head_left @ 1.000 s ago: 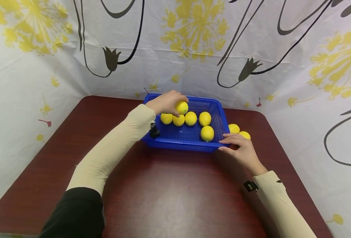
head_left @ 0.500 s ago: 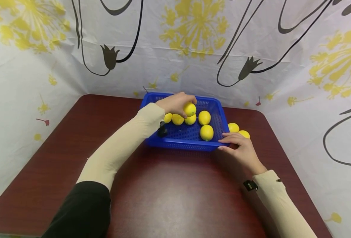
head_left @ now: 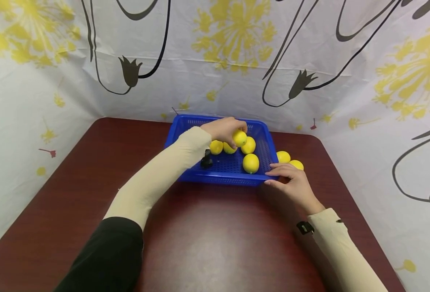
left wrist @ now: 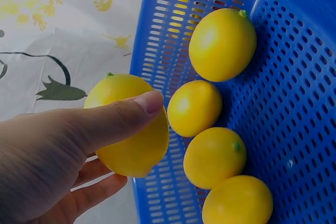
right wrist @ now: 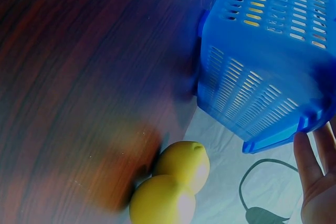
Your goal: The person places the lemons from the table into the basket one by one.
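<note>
A blue perforated plastic basket [head_left: 218, 175] stands near the table's back edge. Several yellow lemons lie inside, among them a lemon [head_left: 251, 163] toward the front right. Over the basket, my left hand [head_left: 223, 129] holds another lemon [left wrist: 134, 158] between thumb and fingers, clear of the floor in the left wrist view. That hand partly hides the lemons behind it. My right hand [head_left: 295, 184] grips the basket's front right corner, fingers over the rim and thumb at the front wall. In the right wrist view its fingertips [right wrist: 304, 150] touch the rim.
Two lemons, one a far lemon [head_left: 283, 157] and one a nearer lemon [right wrist: 163, 203], sit on the dark red table [head_left: 215, 235] just right of the basket. A white patterned cloth [head_left: 207, 48] hangs behind and along the sides.
My left hand has moved rightward over the basket with the lemon, passing above the row and coming near the right-hand lemons. My right hand has stayed at the basket's corner.
</note>
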Demonstrator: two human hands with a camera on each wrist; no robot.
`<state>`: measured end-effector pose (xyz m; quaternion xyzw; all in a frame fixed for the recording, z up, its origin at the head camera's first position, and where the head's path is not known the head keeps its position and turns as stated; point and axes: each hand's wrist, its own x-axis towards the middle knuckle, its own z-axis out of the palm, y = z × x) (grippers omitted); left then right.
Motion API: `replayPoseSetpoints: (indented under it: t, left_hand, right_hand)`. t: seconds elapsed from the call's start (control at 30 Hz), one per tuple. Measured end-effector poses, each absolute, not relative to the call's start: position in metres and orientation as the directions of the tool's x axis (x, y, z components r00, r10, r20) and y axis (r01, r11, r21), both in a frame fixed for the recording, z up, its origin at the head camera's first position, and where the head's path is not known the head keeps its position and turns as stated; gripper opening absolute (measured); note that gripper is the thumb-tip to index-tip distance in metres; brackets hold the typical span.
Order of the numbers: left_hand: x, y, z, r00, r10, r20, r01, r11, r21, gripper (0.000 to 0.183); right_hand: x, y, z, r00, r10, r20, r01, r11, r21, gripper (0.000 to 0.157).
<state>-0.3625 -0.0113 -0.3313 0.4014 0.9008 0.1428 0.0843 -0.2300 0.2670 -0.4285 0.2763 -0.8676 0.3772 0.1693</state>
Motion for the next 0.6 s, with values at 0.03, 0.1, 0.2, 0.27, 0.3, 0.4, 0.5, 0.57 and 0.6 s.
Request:
replayPoseSetpoints:
  t: [0.03, 0.1, 0.2, 0.27, 0.3, 0.4, 0.5, 0.57, 0.6]
  left_hand:
    - [-0.363, -0.010, -0.333, -0.661, 0.749, -0.046, 0.700, 0.638, 0.321, 0.056]
    - [-0.364, -0.006, -0.337, -0.657, 0.751, -0.066, 0.703, 0.642, 0.306, 0.058]
    - [-0.363, -0.003, -0.343, -0.649, 0.755, -0.097, 0.704, 0.644, 0.298, 0.061]
    - [-0.362, -0.001, -0.347, -0.641, 0.758, -0.121, 0.706, 0.643, 0.296, 0.062]
    - [-0.361, 0.000, -0.348, -0.637, 0.760, -0.132, 0.706, 0.643, 0.297, 0.063]
    - [-0.360, 0.002, -0.350, -0.631, 0.760, -0.156, 0.703, 0.645, 0.299, 0.063]
    - [-0.361, 0.004, -0.351, -0.627, 0.759, -0.177, 0.705, 0.649, 0.288, 0.064]
    - [-0.361, 0.004, -0.351, -0.623, 0.758, -0.193, 0.705, 0.651, 0.281, 0.064]
    - [-0.361, 0.004, -0.351, -0.621, 0.757, -0.204, 0.705, 0.653, 0.277, 0.065]
  right_hand:
    - [-0.230, 0.267, -0.428, -0.789, -0.353, 0.504, -0.609, 0.562, -0.560, 0.028]
    - [-0.230, 0.266, -0.428, -0.788, -0.352, 0.505, -0.610, 0.562, -0.559, 0.027]
    - [-0.229, 0.265, -0.429, -0.783, -0.355, 0.511, -0.616, 0.556, -0.558, 0.027]
    - [-0.229, 0.266, -0.429, -0.780, -0.357, 0.514, -0.620, 0.555, -0.555, 0.027]
    - [-0.229, 0.266, -0.429, -0.780, -0.358, 0.513, -0.620, 0.555, -0.554, 0.027]
    - [-0.229, 0.267, -0.429, -0.784, -0.357, 0.507, -0.614, 0.558, -0.558, 0.028]
    - [-0.230, 0.268, -0.428, -0.786, -0.356, 0.505, -0.612, 0.560, -0.559, 0.028]
    - [-0.230, 0.267, -0.428, -0.785, -0.356, 0.507, -0.614, 0.559, -0.557, 0.028]
    - [-0.230, 0.267, -0.428, -0.783, -0.358, 0.509, -0.616, 0.558, -0.556, 0.028]
